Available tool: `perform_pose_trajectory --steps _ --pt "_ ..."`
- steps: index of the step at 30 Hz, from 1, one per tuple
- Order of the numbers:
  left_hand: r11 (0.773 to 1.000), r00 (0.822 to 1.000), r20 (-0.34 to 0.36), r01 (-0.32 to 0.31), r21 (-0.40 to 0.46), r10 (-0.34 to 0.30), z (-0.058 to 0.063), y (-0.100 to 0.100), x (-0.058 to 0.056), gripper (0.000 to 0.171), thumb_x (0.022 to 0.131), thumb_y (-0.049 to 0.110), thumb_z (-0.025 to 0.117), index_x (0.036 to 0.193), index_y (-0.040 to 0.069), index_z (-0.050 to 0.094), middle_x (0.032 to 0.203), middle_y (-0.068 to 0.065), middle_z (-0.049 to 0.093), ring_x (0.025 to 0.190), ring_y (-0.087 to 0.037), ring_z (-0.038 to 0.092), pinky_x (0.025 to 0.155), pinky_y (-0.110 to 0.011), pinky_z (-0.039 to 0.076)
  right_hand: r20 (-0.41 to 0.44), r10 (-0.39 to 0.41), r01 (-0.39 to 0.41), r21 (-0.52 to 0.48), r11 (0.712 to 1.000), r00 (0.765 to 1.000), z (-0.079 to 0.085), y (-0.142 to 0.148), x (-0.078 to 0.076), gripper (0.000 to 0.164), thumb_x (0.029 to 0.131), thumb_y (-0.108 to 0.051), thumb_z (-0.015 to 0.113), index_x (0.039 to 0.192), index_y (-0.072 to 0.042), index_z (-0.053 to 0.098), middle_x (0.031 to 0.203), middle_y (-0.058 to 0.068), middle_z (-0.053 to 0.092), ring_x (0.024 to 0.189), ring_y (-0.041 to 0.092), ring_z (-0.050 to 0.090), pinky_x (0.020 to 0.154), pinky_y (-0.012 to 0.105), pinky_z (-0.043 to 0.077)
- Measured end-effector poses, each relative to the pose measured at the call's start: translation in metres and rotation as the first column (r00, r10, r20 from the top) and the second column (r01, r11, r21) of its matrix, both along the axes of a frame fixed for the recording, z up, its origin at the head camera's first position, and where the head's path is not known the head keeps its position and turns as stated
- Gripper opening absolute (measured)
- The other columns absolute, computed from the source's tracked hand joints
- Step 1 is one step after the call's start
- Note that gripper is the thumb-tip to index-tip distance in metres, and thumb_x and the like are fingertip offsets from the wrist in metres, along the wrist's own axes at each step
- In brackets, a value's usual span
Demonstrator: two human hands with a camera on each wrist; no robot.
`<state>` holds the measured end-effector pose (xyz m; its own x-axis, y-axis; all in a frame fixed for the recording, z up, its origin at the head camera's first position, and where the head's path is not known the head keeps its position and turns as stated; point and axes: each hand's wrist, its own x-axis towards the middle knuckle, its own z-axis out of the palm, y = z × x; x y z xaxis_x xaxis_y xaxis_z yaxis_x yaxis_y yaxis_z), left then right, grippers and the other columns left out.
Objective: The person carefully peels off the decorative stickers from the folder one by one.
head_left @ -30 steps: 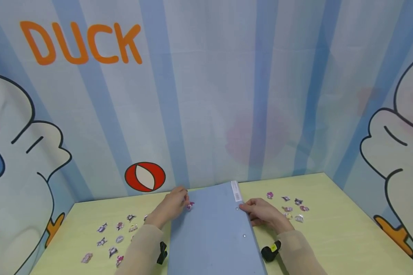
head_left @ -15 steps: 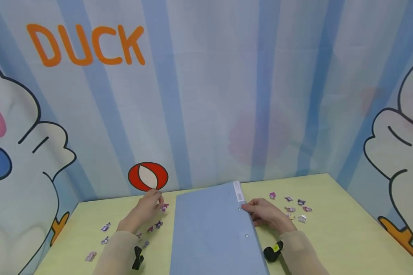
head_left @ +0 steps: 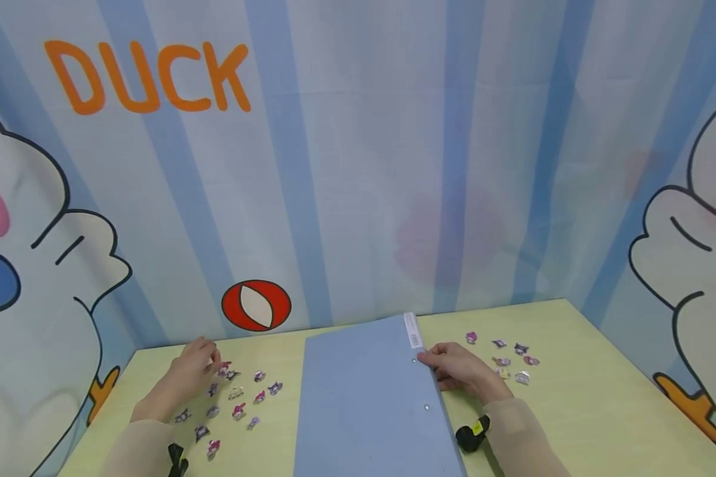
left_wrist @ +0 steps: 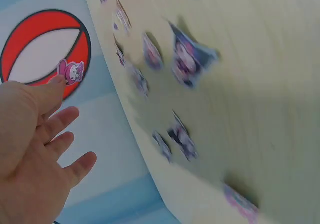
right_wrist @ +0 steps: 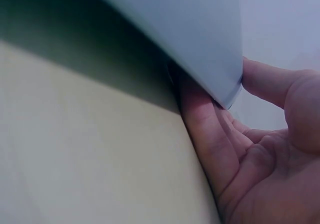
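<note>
My left hand (head_left: pixel 186 372) is over the left part of the table and pinches a small pink cartoon-character sticker (left_wrist: pixel 72 72) by its edge. In the left wrist view its other fingers spread loosely. Below and beside this hand lie several small cartoon stickers (head_left: pixel 238 411), purple, pink and white. A light blue folder (head_left: pixel 370 397) with a white label strip lies in the middle of the table. Gripping its right edge is my right hand (head_left: pixel 464 372), thumb on top and fingers underneath. In the right wrist view that edge (right_wrist: pixel 200 44) is lifted off the table.
A second group of small stickers (head_left: pixel 502 362) lies to the right of my right hand. The pale yellow table (head_left: pixel 585 397) ends at a striped blue cloth backdrop (head_left: pixel 364 165) printed with ducks and a red ball.
My left hand has gone left, from the folder's upper left edge across the loose stickers, with the pink sticker in its fingers. My right hand keeps its hold on the folder.
</note>
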<state>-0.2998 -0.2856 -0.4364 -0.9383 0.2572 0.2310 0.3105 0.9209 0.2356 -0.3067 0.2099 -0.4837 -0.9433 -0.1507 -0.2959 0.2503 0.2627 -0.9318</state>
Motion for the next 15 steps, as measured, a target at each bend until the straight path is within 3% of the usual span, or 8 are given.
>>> perform_pose_trajectory --steps 10,15 --pt "0.995 0.990 0.102 -0.100 -0.012 0.101 -0.001 -0.050 0.014 0.016 0.092 0.006 0.059 0.079 0.006 0.050 0.094 -0.016 0.053 0.088 -0.035 0.050 0.064 -0.048 0.045 -0.020 -0.010 0.010 -0.005 1.000 1.000 0.000 0.002 0.002 0.035 0.094 -0.035 0.066 0.103 -0.002 0.058 0.086 0.011 0.062 0.068 0.019 0.057 0.056 0.027 0.049" --pt "0.987 0.971 0.183 -0.148 -0.055 0.156 -0.003 -0.076 0.018 0.017 0.092 0.009 0.058 0.078 0.003 0.052 0.089 -0.016 0.052 0.080 -0.029 0.047 0.064 -0.041 0.043 -0.015 -0.010 0.010 0.000 1.000 1.000 0.001 0.002 0.001 0.036 0.093 -0.035 0.067 0.104 -0.002 0.058 0.088 0.011 0.063 0.070 0.019 0.057 0.057 0.027 0.050"
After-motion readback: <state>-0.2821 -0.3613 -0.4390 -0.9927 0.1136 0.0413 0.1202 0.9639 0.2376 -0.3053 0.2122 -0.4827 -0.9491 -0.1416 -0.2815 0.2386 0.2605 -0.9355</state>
